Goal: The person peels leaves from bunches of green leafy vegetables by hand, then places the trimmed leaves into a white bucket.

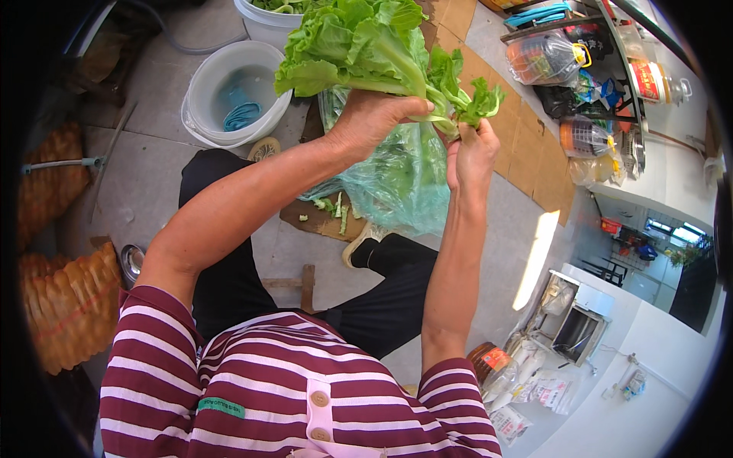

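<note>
A leafy green vegetable, like lettuce (pixel 355 54), is held up in front of me, its broad leaves to the left and its stem end to the right. My left hand (pixel 372 120) grips it below the leaves, thumb along the stalks. My right hand (pixel 475 149) pinches the stem end beside a small leafy shoot (pixel 484 103). Beneath the hands lies a translucent green plastic bag (pixel 395 177) with green things inside, partly covered by the hands and leaves. Cut green scraps (pixel 343 214) lie on flattened cardboard (pixel 329 228) near my shoe.
A white bucket (pixel 194 97) with water and a blue cloth stands at the left; another bucket (pixel 266 23) with greens stands behind it. Mesh sacks (pixel 74 303) sit at the far left. A shelf with bottles (pixel 550 60) is at the upper right. A wooden stool part (pixel 308 286) shows between my legs.
</note>
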